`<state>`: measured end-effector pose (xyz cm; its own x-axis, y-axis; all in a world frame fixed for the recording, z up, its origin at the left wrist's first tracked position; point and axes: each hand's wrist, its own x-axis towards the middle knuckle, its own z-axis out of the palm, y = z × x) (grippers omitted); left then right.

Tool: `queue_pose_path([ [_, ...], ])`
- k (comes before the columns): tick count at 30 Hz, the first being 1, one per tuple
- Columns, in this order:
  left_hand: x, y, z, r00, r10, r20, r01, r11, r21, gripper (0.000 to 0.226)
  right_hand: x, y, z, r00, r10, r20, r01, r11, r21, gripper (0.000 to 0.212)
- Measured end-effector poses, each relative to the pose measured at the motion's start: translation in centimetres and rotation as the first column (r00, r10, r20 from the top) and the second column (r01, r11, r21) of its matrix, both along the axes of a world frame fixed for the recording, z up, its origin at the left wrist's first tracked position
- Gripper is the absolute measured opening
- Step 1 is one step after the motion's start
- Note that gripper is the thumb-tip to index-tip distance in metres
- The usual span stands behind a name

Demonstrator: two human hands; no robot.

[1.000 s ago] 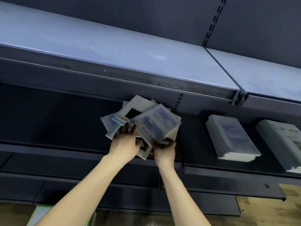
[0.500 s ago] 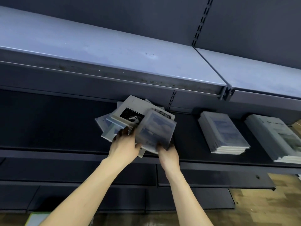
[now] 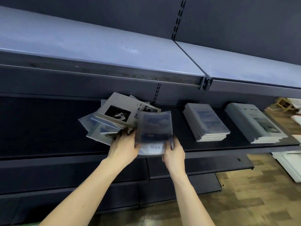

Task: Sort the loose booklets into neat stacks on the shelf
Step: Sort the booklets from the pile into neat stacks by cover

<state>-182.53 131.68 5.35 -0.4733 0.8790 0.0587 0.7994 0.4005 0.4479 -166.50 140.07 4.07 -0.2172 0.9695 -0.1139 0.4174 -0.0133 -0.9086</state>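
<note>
Change: a second ago the blue booklet [image 3: 154, 128] lay tilted on top of the loose pile [image 3: 112, 118]; now you have it pulled off to the pile's right, and it is blurred.
Blue booklet, place: held over the front lip of the dark shelf [image 3: 48, 128], between the pile and the near stack [image 3: 206, 122], touching neither stack.
Blue booklet, heading: long axis runs from you toward the back of the shelf, cover up, printed end nearest you; the far edge bows slightly.
Right hand [image 3: 173, 153]: your fingers curl round the booklet's near right corner.
Left hand [image 3: 124, 145]: fingers curled at the pile's front edge, thumb side against the booklet's left edge; I cannot tell whether it grips either.
Hands: close together, only the booklet between them.
Loose pile: fanned and askew on the shelf; a grey booklet [image 3: 120, 110] with a black photo lies on top.
Stacks: two squared stacks to the right, the near stack and a far stack [image 3: 254, 122], well apart from each other.
Surface: dark metal shelf under a pale upper shelf [image 3: 101, 46].
Room: wood-pattern floor [image 3: 254, 193] lower right.
</note>
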Motion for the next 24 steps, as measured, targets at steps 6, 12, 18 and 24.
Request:
queue_pose_path([
  [6, 2.2, 1.6, 1.0, 0.999, -0.027, -0.037, 0.026, 0.999, -0.033, 0.051, 2.9, 1.5, 1.0, 0.995, -0.089, -0.042, 0.091, 0.994, 0.054, 0.034],
  [12, 5.7, 4.3, 2.0, 0.996, -0.067, -0.052, 0.062, 0.994, -0.087, 0.055, 6.1, 3.6, 1.7, 0.979, -0.154, -0.131, 0.161, 0.986, 0.043, 0.041],
  [18, 9.9, 7.9, 2.5, 0.994, -0.088, -0.065, 0.084, 0.995, -0.059, 0.052, 10.3, 7.1, 2.4, 0.965, -0.189, -0.180, 0.191, 0.982, -0.002, 0.042],
  [24, 14.0, 11.6, 3.0, 0.998, -0.055, -0.036, 0.051, 0.993, -0.104, 0.060, 14.5, 11.8, 2.5, 0.965, -0.172, -0.197, 0.179, 0.984, 0.018, 0.042],
])
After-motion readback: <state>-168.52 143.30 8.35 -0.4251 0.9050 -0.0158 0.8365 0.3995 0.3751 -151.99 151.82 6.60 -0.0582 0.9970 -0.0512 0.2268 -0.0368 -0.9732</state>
